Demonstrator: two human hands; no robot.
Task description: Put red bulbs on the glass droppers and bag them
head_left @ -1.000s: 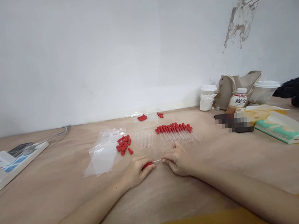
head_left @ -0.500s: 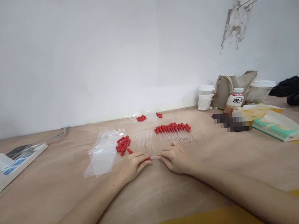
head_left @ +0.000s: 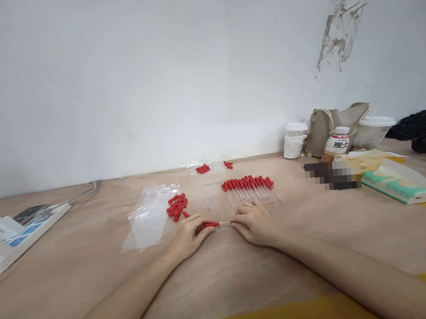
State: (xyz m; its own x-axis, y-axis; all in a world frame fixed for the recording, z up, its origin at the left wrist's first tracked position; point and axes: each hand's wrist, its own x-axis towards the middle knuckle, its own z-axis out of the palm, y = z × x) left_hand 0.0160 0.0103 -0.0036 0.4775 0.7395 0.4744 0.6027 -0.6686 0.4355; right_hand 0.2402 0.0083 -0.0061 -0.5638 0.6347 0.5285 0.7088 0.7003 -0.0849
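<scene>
My left hand (head_left: 190,234) is closed round a red rubber bulb (head_left: 212,224), whose narrow end points right. A thin clear glass dropper tube (head_left: 224,223) meets that end, and its other end is pinched in my right hand (head_left: 253,223). How far the tube sits inside the bulb cannot be seen. Beyond my left hand lies a pile of loose red bulbs (head_left: 175,207). Several bare glass tubes (head_left: 206,200) lie in a row ahead of the hands. To their right is a row of droppers (head_left: 250,186) with red bulbs on glass tubes.
Clear plastic bags (head_left: 147,223) lie left of the loose bulbs. More bagged red bulbs (head_left: 202,168) rest by the wall. A power strip (head_left: 31,237) is at far left. Cups, a bottle (head_left: 335,145), a grey bag and a tissue pack (head_left: 401,184) stand at right.
My right hand has shifted slightly right, away from my left. More of the red bulb now shows between the hands. The camera view has moved slightly.
</scene>
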